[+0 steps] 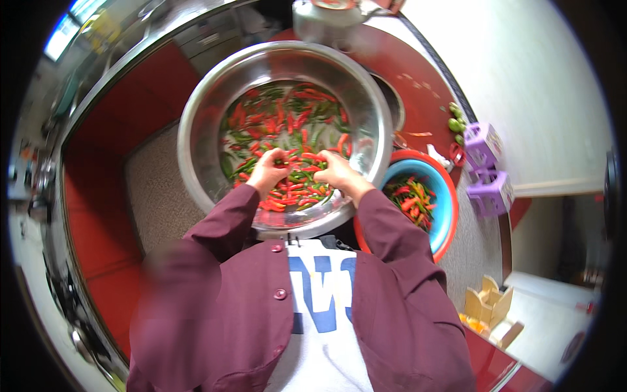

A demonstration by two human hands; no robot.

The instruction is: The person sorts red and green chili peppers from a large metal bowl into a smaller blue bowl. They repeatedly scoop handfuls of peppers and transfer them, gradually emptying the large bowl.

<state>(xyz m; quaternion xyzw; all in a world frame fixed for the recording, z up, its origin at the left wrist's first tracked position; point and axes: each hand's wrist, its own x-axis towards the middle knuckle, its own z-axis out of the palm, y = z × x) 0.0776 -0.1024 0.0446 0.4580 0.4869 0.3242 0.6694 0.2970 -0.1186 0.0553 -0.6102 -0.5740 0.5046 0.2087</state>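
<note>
Red and green chili peppers (290,122) float in a wide stainless steel basin (365,98) in front of me, which seems to hold water. Over its near half, my left hand (268,172) has its fingers curled together around what looks like a small dark green pepper. My right hand (339,172) is at the near right part of the basin, thumb and fingers bent down among red chilies (310,169). A red pepper's end meets its fingertips, but a firm grip is not clear. The hands are apart, with peppers between them.
Right of the basin, a blue plastic bowl (443,206) holding more chilies (414,201) sits inside a red one (454,218). A metal kettle (325,22) stands behind the basin. Purple stools (482,144), green round produce (456,122) and a wooden holder (489,301) are to the right.
</note>
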